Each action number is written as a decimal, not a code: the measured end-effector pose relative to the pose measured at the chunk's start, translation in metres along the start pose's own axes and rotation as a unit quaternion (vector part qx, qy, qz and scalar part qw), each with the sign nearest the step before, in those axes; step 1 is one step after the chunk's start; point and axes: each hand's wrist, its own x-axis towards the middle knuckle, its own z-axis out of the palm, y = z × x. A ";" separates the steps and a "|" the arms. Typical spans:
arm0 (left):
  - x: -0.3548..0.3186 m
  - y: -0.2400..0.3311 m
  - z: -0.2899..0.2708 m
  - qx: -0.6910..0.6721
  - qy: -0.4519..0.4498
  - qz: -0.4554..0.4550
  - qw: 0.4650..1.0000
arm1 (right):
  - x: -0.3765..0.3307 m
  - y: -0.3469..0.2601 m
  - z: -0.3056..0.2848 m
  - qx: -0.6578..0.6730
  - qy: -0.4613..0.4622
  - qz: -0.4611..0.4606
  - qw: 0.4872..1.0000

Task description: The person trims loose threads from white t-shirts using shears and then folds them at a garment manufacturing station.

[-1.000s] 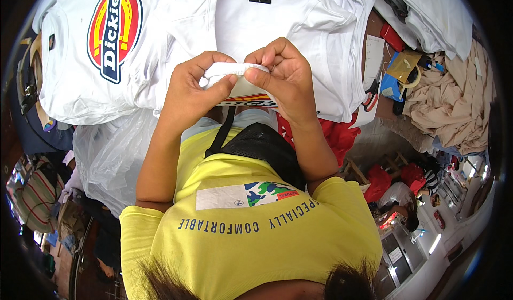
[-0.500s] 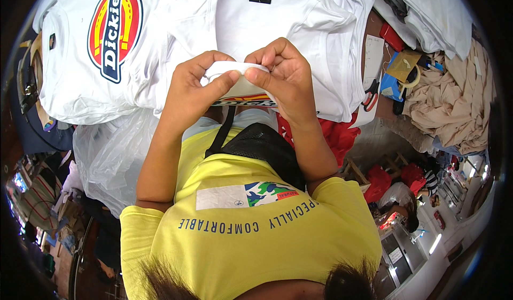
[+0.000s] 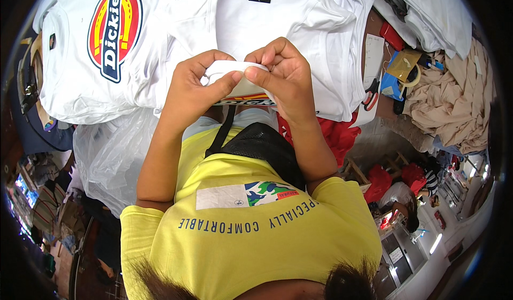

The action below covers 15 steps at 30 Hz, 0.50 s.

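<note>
Head view | our left hand (image 3: 195,83) and right hand (image 3: 284,76) both nearly closed, pinching white ribbed band (image 3: 225,66) | band at near side of white shirts (image 3: 334,59) | if either pinch slackens, it could slip.

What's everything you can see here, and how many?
Shirts: several, white, across the top
Ribbed band: one, white, upper centre
Paper: one, white, right of shirts
Scissors: one pair, red-black, below paper
Tape roll: one, tan, right of paper
Fabric heap: one, beige, far right
Plastic bag: one, clear, below shirts, left
Cloth: count unclear, red, below scissors
Pouch: one, black, waist
Background clutter: uncountable, mixed, lower sides
T-shirt: one, yellow, worn
Left hand: one, bare, pinching band
Right hand: one, bare, pinching band
</note>
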 end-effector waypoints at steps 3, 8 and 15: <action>0.001 -0.002 0.001 -0.006 0.003 0.013 1.000 | -0.001 -0.001 0.001 -0.008 0.003 -0.005 1.000; 0.000 -0.001 0.001 0.003 0.008 0.017 1.000 | 0.000 -0.001 0.000 -0.010 -0.001 -0.010 1.000; 0.000 0.000 0.001 0.016 0.001 0.021 1.000 | -0.001 -0.001 0.001 -0.030 -0.008 -0.023 0.999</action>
